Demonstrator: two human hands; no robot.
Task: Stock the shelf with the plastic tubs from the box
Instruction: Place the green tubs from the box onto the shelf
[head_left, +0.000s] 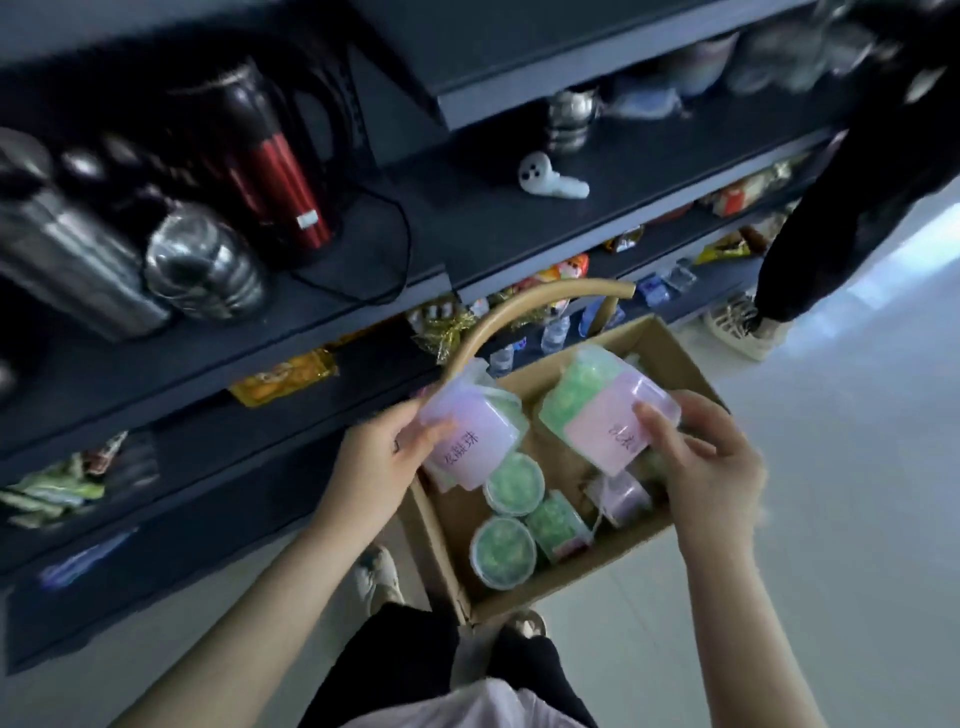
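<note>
1. Head view: left hand (387, 457) grips a pink-labelled tub (470, 441), thumb on its label, over the box's left edge.
2. Right hand (711, 462) pinches a second tub (608, 415) above the cardboard box (685, 353).
3. Round green tubs (503, 552) lie in the box, below both hands, beside the shelf (467, 218).

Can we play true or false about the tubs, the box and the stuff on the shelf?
1. The left hand grips one tub and the right hand grips a second tub. True.
2. The box is empty. False: more tubs lie in it, among them a round green tub.
3. The kettle on the shelf is blue. False: it is red and black.
4. A small white toy lies on the shelf. True.
</note>
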